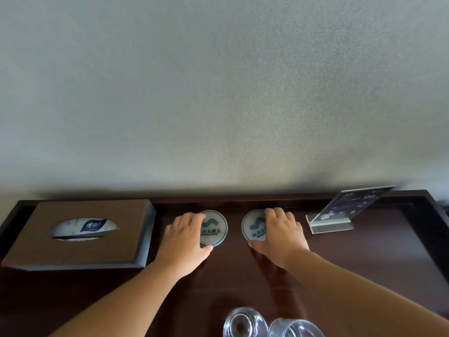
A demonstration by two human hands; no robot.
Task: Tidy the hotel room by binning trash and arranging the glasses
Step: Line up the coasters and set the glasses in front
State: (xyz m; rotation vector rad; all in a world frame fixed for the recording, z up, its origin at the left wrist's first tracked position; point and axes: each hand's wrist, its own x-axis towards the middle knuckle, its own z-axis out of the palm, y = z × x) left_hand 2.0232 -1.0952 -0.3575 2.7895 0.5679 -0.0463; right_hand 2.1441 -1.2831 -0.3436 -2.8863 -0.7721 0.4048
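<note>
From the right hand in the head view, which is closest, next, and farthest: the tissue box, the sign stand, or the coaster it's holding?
1. Right coaster, gripped by the right hand itself.
2. Sign stand, just off to its right.
3. Tissue box, far over on the left side.

Hotel room: branded coasters (214,227), glasses (245,322)
</note>
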